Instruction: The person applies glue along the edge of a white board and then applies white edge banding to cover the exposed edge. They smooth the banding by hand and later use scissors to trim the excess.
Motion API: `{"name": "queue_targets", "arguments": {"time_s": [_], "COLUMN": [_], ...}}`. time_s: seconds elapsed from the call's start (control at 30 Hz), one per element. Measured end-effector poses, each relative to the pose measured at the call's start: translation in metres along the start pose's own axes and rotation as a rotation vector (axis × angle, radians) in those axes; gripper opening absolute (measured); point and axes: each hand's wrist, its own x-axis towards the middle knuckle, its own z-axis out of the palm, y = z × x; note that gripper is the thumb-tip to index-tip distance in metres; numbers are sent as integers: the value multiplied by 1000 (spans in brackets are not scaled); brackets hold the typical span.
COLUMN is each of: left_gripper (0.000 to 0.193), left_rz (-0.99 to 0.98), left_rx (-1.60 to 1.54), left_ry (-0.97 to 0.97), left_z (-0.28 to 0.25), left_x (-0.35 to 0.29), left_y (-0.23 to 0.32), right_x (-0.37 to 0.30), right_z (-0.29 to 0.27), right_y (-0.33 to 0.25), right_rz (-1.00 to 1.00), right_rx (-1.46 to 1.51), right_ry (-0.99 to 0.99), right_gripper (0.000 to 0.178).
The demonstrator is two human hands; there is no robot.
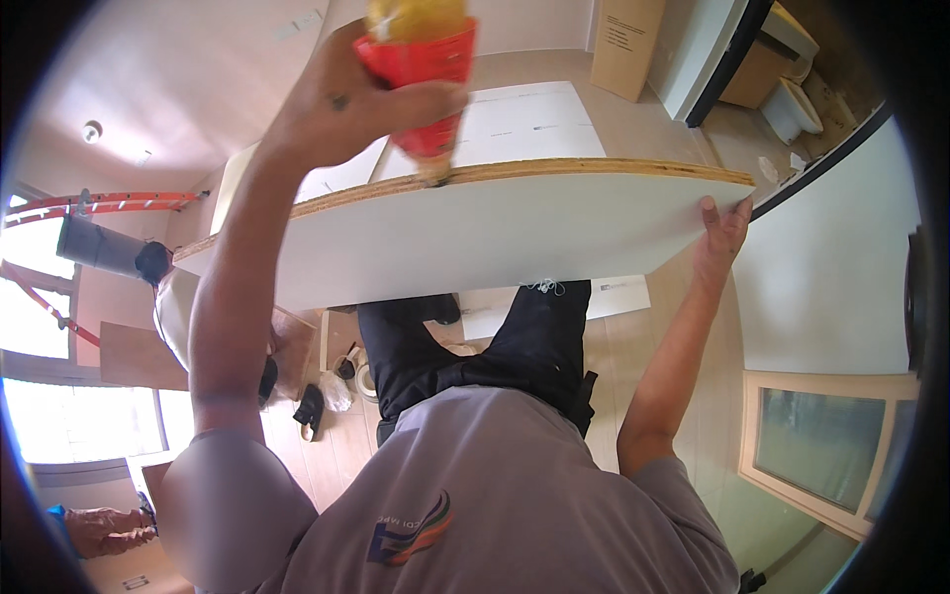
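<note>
My left hand (341, 104) is closed round a red and yellow glue bottle (427, 74), tipped with its narrow end down. That end meets the top edge of a white-faced plywood board (475, 233), whose bare layered edge runs across in front of me. The board stands on its long side, tilted, against my thighs. At its right end my right hand (722, 238) grips the corner, thumb on the white face and the other fingers partly behind it. Whether glue is coming out cannot be made out.
White sheets (524, 119) lie on the floor beyond the board. At the left are an orange ladder (129, 205), a partly hidden person (176, 307) and a black sandal (310, 411). A cardboard box (626, 45) stands at the back; a framed glass panel (821, 441) is at right.
</note>
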Motion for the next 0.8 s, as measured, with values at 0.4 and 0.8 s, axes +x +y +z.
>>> {"name": "queue_targets", "arguments": {"time_s": [0.4, 0.8], "left_gripper": [33, 36], "left_rz": [77, -10], "left_rx": [-137, -64], "left_ry": [17, 98], "left_z": [33, -2], "left_x": [15, -14], "left_y": [5, -16], "right_x": [0, 1], "right_z": [7, 1], "right_y": [2, 2], "right_rz": [-10, 14], "right_rx": [-29, 12], "right_ry": [11, -68], "right_gripper": [79, 78]}}
